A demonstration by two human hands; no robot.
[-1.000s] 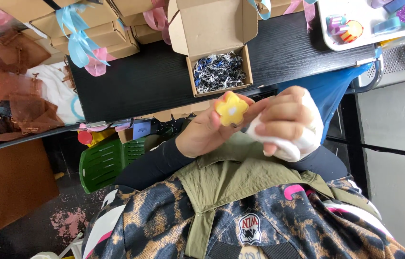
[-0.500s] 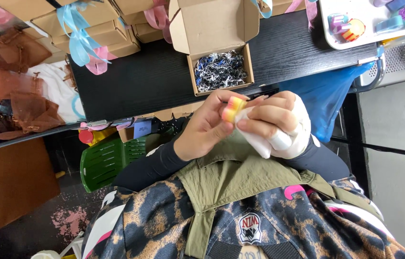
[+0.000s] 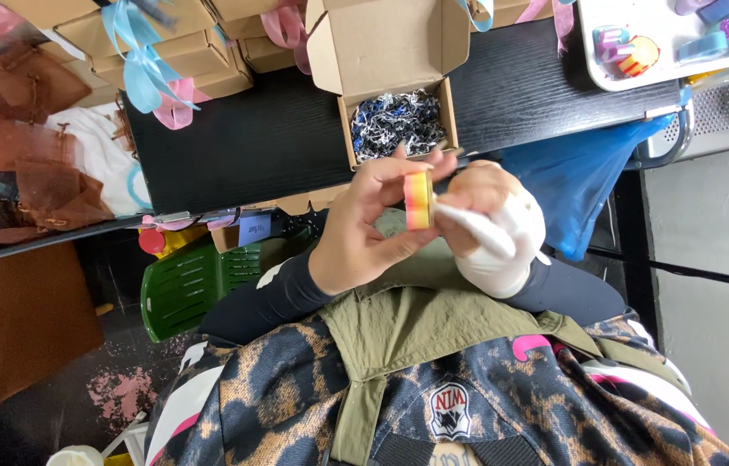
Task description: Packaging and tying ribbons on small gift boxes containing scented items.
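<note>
Fingers of the left hand [image 3: 364, 229] pinch a small pink, orange and yellow layered block [image 3: 418, 199] edge-on (just below the open cardboard box of dark shredded paper [image 3: 396, 125] on the black table [image 3: 244, 142]), while the right hand [image 3: 485, 211] grasps a white cloth [image 3: 490, 250] touching it.

You are in a little gift-packing workshop. You sit at a black table [image 3: 252, 147] with an open cardboard box [image 3: 395, 82] full of shredded paper [image 3: 399, 125]. More closed boxes [image 3: 157, 43] wait at the back, tied with blue ribbon [image 3: 144, 65] and pink ribbon [image 3: 282, 30]. Brown see-through pouches [image 3: 24, 155] lie in a pile to one side. A white tray [image 3: 671, 43] holds small bright soaps. It looks like a place where you wrap little handmade things.
</note>
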